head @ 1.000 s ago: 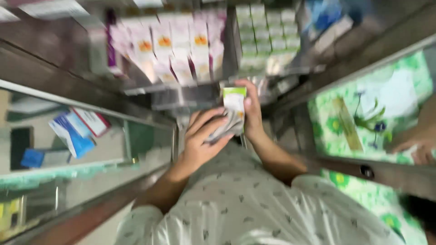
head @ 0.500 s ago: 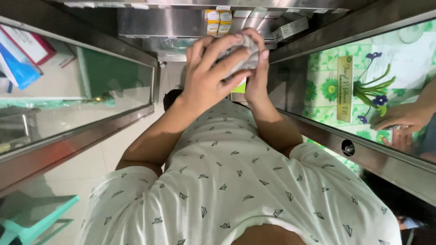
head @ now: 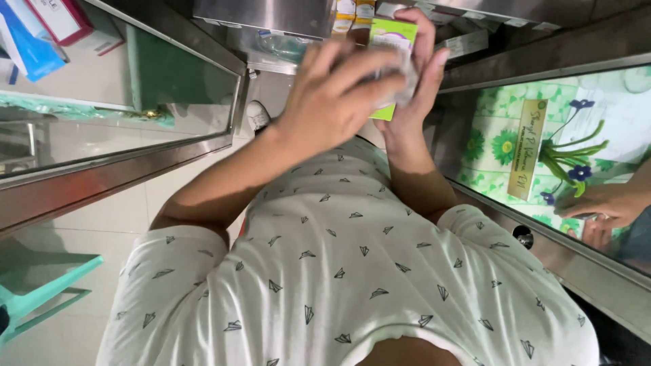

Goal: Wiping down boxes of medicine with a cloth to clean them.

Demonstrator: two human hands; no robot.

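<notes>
My right hand [head: 417, 74] holds a small green and white carton [head: 388, 41] upright in front of my chest. My left hand [head: 336, 95] lies over the carton's front and grips a crumpled clear plastic bag [head: 400, 81] against it. Both hands are raised above my white patterned shirt [head: 352, 271]. Most of the carton is hidden behind my left fingers.
A glass display counter [head: 122, 156] with a steel frame runs on the left, with blue and red boxes [head: 41, 34] inside. On the right, a glass counter top [head: 542, 135] with a flowered sheet holds another person's hand [head: 600, 207]. Steel shelves [head: 271, 17] ahead; a teal stool [head: 41, 298] lower left.
The view has dropped from the stocked shelves to my chest. My hands rose slightly and the green carton now shows above my left fingers, with the bag pulled around it.
</notes>
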